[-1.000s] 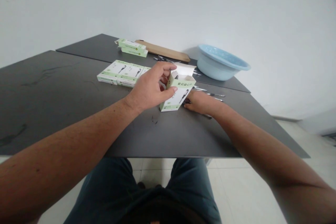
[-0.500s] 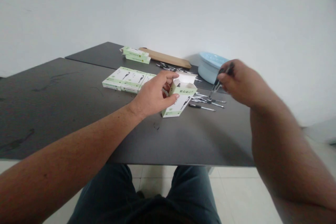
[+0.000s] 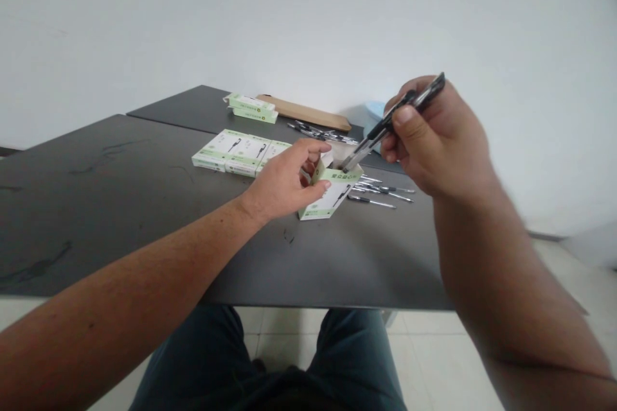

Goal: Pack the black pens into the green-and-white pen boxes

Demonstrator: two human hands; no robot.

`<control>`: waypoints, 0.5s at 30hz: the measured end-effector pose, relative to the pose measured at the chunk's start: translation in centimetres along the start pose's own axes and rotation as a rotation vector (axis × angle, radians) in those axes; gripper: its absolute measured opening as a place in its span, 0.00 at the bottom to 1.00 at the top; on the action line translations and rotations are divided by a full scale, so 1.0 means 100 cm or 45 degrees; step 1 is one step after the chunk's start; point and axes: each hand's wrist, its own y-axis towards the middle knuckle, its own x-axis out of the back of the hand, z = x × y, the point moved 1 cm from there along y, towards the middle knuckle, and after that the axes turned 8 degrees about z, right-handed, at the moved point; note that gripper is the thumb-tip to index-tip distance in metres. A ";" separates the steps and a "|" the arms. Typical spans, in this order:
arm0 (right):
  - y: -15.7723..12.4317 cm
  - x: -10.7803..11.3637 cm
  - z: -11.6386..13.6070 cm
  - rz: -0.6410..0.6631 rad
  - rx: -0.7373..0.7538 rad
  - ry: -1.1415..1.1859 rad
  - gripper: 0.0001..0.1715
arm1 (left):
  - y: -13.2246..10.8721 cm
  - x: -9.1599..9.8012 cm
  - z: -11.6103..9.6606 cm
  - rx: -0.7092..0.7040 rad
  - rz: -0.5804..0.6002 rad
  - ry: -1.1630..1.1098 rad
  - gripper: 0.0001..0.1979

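My left hand point(image 3: 294, 176) grips a small white-and-green pen box point(image 3: 328, 196) by its side, thumb in front and fingers behind. The box stands tilted on the dark table, its top flap open. My right hand point(image 3: 429, 128) pinches black-and-clear pens point(image 3: 385, 122), held slanting with their lower ends at the box's mouth. How many pens are in the pinch I cannot tell. Just right of the box, several loose pens point(image 3: 380, 191) lie on the table. Most of the box's inside is hidden.
Several closed pen boxes point(image 3: 236, 148) lie in a row left of the held box. Farther back are two stacked boxes point(image 3: 250, 109), a flat brown cardboard piece point(image 3: 308, 114), another heap of pens point(image 3: 318, 131) and a light-blue round tub point(image 3: 373, 115). The dark table point(image 3: 144, 205) meets a white wall.
My right hand has moved left and slightly up, bringing the pens from above the loose pile to the box's opening. My left hand keeps its grip on the box.
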 end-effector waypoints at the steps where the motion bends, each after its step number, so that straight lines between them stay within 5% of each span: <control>1: 0.000 0.000 -0.004 0.003 -0.034 -0.031 0.29 | 0.000 0.000 0.000 -0.006 0.002 -0.002 0.31; 15: 0.002 0.000 -0.025 0.054 -0.042 -0.043 0.30 | 0.001 -0.001 0.003 -0.051 0.000 0.019 0.31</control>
